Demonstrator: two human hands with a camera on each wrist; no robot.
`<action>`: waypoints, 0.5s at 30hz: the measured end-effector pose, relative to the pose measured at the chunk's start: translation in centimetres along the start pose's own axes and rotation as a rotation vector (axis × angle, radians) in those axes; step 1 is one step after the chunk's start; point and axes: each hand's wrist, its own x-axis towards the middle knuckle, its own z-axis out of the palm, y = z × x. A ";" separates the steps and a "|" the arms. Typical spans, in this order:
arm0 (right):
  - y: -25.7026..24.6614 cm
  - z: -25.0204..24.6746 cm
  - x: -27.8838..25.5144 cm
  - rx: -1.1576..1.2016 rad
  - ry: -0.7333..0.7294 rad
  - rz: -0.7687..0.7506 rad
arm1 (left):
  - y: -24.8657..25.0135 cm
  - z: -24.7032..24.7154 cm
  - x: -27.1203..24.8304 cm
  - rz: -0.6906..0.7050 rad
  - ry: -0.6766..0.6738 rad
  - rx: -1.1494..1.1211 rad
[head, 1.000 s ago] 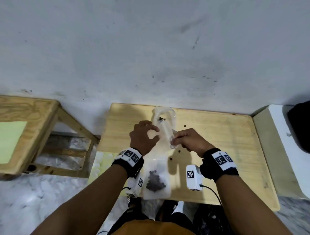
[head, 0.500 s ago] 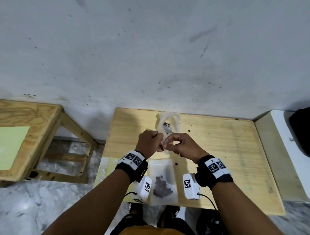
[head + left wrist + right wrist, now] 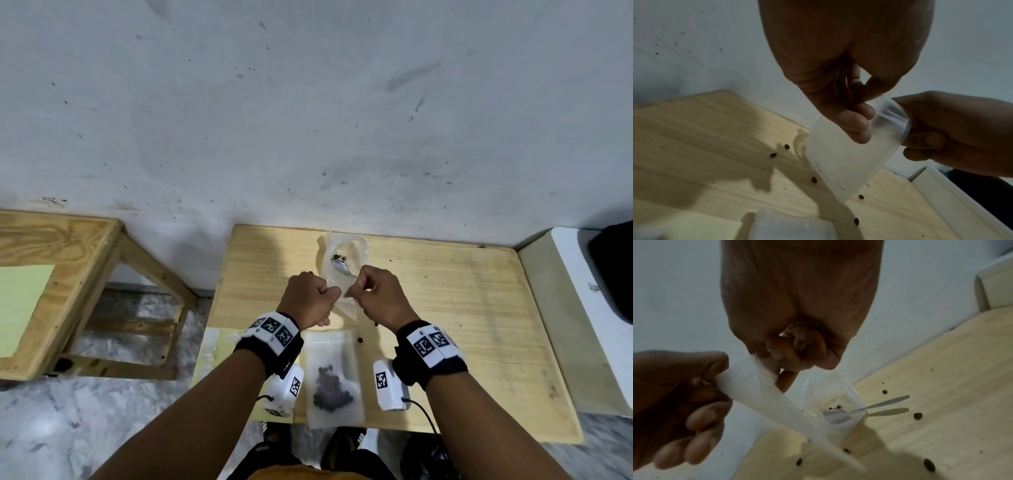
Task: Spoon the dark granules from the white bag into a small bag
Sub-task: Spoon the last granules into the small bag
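Note:
I hold an empty small translucent bag (image 3: pixel 346 305) above the wooden table (image 3: pixel 462 325). My left hand (image 3: pixel 333 295) pinches one side of its top edge and my right hand (image 3: pixel 354 292) pinches the other. In the left wrist view the small bag (image 3: pixel 840 155) hangs down from the fingers of both hands. Behind my hands the white bag (image 3: pixel 342 246) lies open with a metal spoon (image 3: pixel 339 266) and a few dark granules inside. A filled small bag (image 3: pixel 334 380) with dark granules lies near the front edge.
Loose granules (image 3: pixel 917 415) are scattered on the table around the white bag (image 3: pixel 840 395) and the spoon (image 3: pixel 838 416). A wall stands right behind the table. A wooden stool (image 3: pixel 68 274) is at the left and a white unit (image 3: pixel 582 291) at the right.
My two hands have drawn closer together at the top of the empty small bag. The head view has tilted up. The filled bag and the white bag have stayed in place.

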 end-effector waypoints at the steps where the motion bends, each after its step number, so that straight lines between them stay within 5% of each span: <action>1: 0.1 -0.1 0.1 -0.010 0.014 -0.015 | -0.2 0.2 0.1 0.014 0.008 0.027; 6: -0.1 -0.8 0.1 0.132 -0.064 -0.012 | -2.0 0.8 0.1 0.214 0.153 0.174; 15: 0.2 -1.3 0.2 0.248 -0.153 0.016 | -2.6 0.7 0.4 0.350 0.001 0.440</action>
